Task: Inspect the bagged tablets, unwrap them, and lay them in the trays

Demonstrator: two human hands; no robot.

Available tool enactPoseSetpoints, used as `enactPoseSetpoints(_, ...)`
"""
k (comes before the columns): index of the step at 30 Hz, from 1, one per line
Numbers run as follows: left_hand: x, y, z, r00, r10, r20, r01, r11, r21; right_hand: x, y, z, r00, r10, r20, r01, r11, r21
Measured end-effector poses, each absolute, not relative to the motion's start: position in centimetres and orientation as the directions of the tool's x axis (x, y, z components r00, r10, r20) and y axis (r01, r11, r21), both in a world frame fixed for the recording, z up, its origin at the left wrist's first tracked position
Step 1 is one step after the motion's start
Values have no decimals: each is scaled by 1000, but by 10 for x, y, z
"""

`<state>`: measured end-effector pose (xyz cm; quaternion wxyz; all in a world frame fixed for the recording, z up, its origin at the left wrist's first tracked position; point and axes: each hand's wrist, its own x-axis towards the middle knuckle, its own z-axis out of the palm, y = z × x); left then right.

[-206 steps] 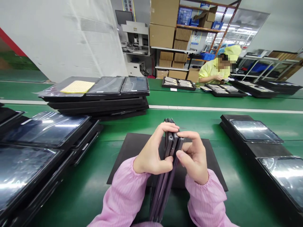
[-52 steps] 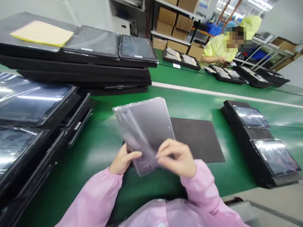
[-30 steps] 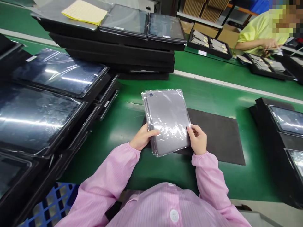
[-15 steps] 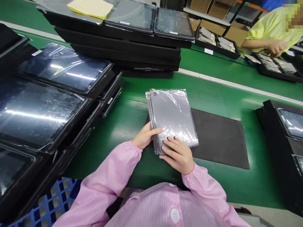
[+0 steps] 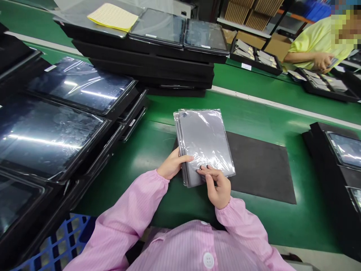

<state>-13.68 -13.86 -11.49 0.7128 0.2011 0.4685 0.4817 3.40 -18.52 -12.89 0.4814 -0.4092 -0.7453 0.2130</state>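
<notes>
A small stack of grey tablets (image 5: 201, 139) in clear plastic bags lies back side up before me, a round camera lens at its top left corner. My left hand (image 5: 172, 164) grips the stack's left edge, thumb on top and fingers hidden beneath. At the lower right, my right hand (image 5: 217, 185) touches the bag with bent fingers. Its thumb meets the index finger in a pinch, and what may be between them is too small to make out. Partly under the tablets is a flat black foam sheet (image 5: 261, 169).
Stacks of screen-up tablets (image 5: 81, 86) on black foam stand at left, with another stack (image 5: 345, 148) at right. Behind, a foam pile (image 5: 155, 69) bears tablets and a yellow paper (image 5: 113, 17). Parts trays (image 5: 255, 56) and a person in yellow (image 5: 313, 41) are farther back.
My right hand's fingers, spread flat on the bag before, have bent, and the thumb has come up against the index finger. My left hand keeps its grip on the tablets.
</notes>
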Motion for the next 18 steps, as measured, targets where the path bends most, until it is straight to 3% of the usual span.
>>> enactPoseSetpoints(5, -138, -139, -116, 119, 875, -469, -492, 462, 738, 57, -174, -125, -119, 875, 470, 477, 466, -746)
enactPoseSetpoints(9, -139, -140, -115, 128, 880, -458, -492, 457, 741, 83, -147, -125, 179, 954, 239, 584, 93, -806)
enactPoseSetpoints(12, -139, -143, -116, 114, 896, -429, -483, 428, 764, 91, -137, -126, 187, 978, 96, 521, -16, -854)
enactPoseSetpoints(18, -140, -147, -123, 69, 903, -424, -443, 408, 798, 88, -142, -124, 225, 974, 8, 345, -71, -936)
